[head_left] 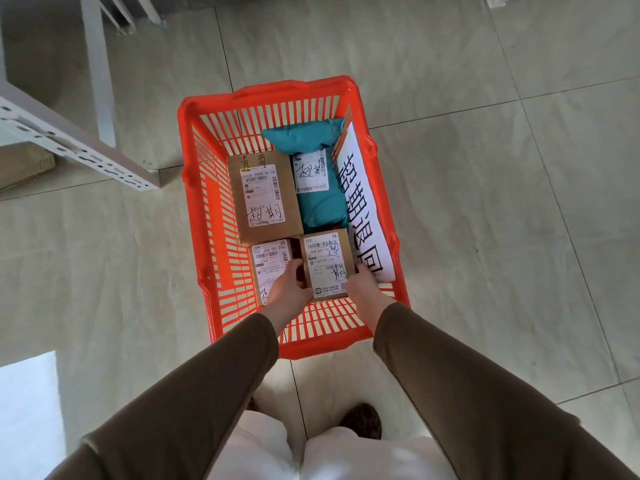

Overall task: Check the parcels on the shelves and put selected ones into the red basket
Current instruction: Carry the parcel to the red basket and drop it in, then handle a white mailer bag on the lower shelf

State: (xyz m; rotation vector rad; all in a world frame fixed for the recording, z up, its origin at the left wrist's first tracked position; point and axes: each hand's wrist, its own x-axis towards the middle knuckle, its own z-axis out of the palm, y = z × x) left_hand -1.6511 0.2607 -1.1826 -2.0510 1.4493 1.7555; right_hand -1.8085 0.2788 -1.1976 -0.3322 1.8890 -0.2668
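Note:
A red basket (194, 174) stands on the tiled floor below me. Inside lie a large cardboard box (265, 199) with a white label, a teal soft parcel (317, 174), and a second cardboard box (268, 265) at the near left. A small cardboard box (327, 265) sits at the near right inside the basket, gripped on its left side by my left hand (289, 289) and on its right side by my right hand (362, 284). A white paper sign (363, 209) with large handwritten characters leans on the basket's right wall.
The end of a white metal shelf (86, 147) juts in at the upper left, with its upright post (98, 64) behind and a cardboard box (24, 168) under it. My legs and shoes (360, 420) are at the bottom. Tiled floor surrounds the basket.

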